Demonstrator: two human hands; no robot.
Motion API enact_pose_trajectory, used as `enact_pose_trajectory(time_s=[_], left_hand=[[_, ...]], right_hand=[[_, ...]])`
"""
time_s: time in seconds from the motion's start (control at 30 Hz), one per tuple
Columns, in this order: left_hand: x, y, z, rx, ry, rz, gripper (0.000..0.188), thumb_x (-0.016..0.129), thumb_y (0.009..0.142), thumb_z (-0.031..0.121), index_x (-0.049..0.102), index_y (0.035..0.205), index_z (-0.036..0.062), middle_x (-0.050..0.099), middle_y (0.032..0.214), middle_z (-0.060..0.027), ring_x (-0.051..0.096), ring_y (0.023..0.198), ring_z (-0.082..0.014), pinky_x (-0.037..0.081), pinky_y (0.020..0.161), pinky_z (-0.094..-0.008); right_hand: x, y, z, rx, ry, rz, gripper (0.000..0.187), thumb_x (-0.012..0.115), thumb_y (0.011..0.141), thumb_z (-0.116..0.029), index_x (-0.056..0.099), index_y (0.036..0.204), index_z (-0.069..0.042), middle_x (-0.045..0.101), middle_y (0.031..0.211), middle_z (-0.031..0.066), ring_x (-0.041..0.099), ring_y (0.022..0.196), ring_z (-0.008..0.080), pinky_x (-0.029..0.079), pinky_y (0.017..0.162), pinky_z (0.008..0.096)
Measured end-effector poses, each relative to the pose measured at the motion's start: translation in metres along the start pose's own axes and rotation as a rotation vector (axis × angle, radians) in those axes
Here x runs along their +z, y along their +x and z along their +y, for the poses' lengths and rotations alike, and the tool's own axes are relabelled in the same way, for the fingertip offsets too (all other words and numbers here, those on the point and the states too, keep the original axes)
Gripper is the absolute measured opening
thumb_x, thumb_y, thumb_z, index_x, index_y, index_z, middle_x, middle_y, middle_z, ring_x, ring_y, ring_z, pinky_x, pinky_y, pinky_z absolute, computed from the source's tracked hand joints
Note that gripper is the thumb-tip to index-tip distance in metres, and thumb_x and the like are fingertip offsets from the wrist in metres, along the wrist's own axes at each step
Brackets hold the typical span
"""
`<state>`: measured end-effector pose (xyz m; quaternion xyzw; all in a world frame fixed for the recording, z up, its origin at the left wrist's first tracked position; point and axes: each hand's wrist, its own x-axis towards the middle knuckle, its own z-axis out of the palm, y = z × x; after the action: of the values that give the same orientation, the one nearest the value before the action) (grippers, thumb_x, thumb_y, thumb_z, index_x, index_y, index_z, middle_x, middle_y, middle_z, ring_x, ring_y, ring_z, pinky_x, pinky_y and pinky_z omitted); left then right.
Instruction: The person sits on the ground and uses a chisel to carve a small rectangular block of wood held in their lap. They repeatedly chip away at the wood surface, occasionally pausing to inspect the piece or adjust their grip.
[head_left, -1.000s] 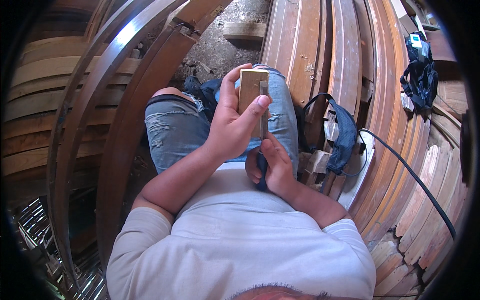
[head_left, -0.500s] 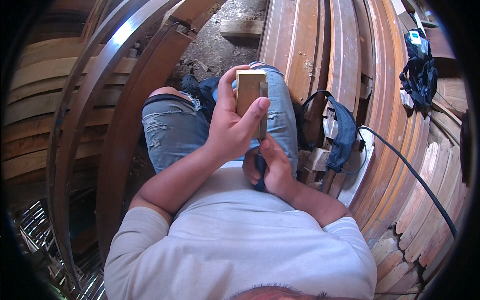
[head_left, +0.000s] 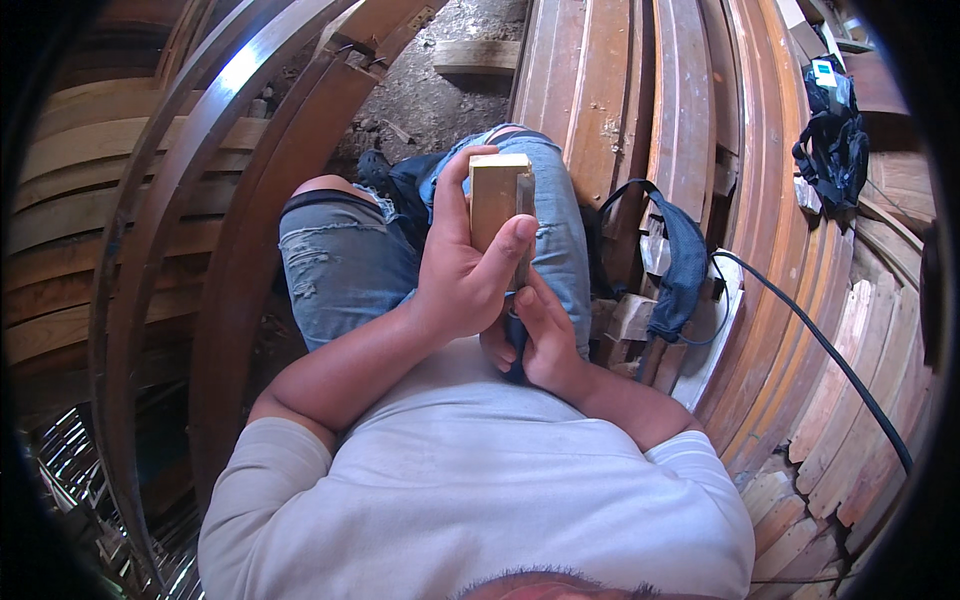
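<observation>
Upright above my lap, a small rectangular yellowish-brown wooden block [head_left: 494,203] is gripped by my left hand [head_left: 455,275], whose fingers wrap its far left side. A chisel [head_left: 515,332] with a dark blue handle lies lengthwise against the block's right side, its flat metal blade pointing away from me. My left thumb presses over the blade. Lower down, my right hand [head_left: 550,345] is closed round the chisel's handle near my belly. The hands hide the lower part of the block and part of the handle.
Long brown boards [head_left: 590,90] are stacked to the right, with a dark blue strapped bag [head_left: 685,275] and a black cable [head_left: 815,335] on them. A black bag [head_left: 835,150] lies farther right. Curved dark wooden frames [head_left: 255,250] stand on the left. A short plank [head_left: 475,57] rests ahead.
Both hands, with the block and chisel, have shifted slightly toward me. The left thumb sits a little lower on the blade. The whole view has moved slightly.
</observation>
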<state>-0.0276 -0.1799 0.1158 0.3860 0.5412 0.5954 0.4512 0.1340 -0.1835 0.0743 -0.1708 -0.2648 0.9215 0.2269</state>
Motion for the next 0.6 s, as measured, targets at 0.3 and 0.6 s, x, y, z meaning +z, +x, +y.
enact_pose_trajectory(time_s=[0.3,0.6], left_hand=[[0.003,-0.008,-0.009,0.078,0.076,-0.077,0.065,0.063,0.114,0.026,0.025,0.164,0.0108,0.063,0.113,-0.01,0.064,0.095,-0.0137,0.055,0.083,-0.0309],[-0.007,0.007,0.006,-0.042,-0.039,-0.033,0.064,0.065,0.113,0.032,0.03,0.164,0.0136,0.066,0.119,-0.0131,0.07,0.102,-0.0192,0.06,0.087,-0.0351]], right_hand=[[0.005,-0.002,0.004,-0.017,0.029,0.112,0.065,0.044,0.119,-0.052,0.03,0.168,-0.012,0.061,0.093,0.0059,0.055,0.059,0.0131,0.045,0.052,0.0287],[0.0,0.004,-0.007,-0.011,-0.061,-0.004,0.07,0.044,0.118,-0.054,0.03,0.168,-0.008,0.056,0.072,0.0058,0.051,0.053,0.0138,0.043,0.05,0.0291]])
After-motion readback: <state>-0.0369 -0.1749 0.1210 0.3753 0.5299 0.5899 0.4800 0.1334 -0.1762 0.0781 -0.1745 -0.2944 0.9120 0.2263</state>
